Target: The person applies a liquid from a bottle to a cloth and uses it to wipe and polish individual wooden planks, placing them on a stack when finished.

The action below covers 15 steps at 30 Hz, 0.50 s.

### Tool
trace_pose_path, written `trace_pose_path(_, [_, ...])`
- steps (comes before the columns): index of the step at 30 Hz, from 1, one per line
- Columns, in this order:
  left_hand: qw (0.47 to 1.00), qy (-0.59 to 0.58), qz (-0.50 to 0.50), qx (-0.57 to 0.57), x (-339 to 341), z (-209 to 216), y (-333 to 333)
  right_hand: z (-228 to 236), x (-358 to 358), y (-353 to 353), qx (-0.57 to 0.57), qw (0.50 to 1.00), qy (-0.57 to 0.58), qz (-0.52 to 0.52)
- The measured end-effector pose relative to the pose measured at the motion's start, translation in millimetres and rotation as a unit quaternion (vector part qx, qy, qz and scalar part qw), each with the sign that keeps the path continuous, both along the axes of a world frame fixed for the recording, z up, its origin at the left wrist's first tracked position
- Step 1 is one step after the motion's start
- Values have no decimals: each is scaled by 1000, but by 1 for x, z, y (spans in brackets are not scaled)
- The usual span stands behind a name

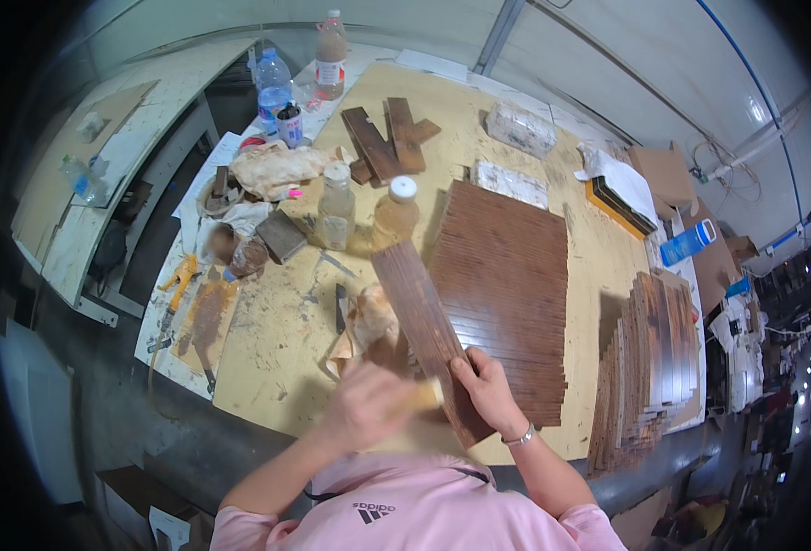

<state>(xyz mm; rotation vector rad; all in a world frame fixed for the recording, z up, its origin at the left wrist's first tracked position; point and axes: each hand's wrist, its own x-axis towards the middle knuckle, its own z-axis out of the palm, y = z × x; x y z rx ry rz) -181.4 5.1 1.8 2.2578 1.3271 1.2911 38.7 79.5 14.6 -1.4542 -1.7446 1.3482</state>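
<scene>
Plank [425,317] slants forward from the right grip [490,390], which clamps its edge; the left grip [367,406], blurred but wrapped round a yellow block [422,397], might jolt it loose by pressing too hard.

Over at eleven o'clock on the tabletop [272,390], I see a tall clear bottle with a blue label [275,96], a bottle of pinkish-brown contents [330,69] just beside it, and a small dark-topped bottle [290,127] in front. A crumpled cream rag [277,172] lies at ten, and a yellow tool [179,278] at nine. Between nine and ten, a clear bottle [82,180] sits on a second tabletop [174,92]. Round at two, a white cloth [612,171] drapes over a yellow-and-black box [616,209], near a cardboard box [664,174]. At three there's a blue bottle [687,241]. Up the wall at two runs a blue cable [748,75].
</scene>
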Motion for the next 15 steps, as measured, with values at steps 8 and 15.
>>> trace_pose_path(8, [998, -41, 57, 2, 16, -3, 26, 6, -7, 15, -94, 976, 162, -111])
trace_pose_path(15, [1000, 4, 13, 14, 9, -7, -7, 17, 6, 26, -25, 969, 211, -123])
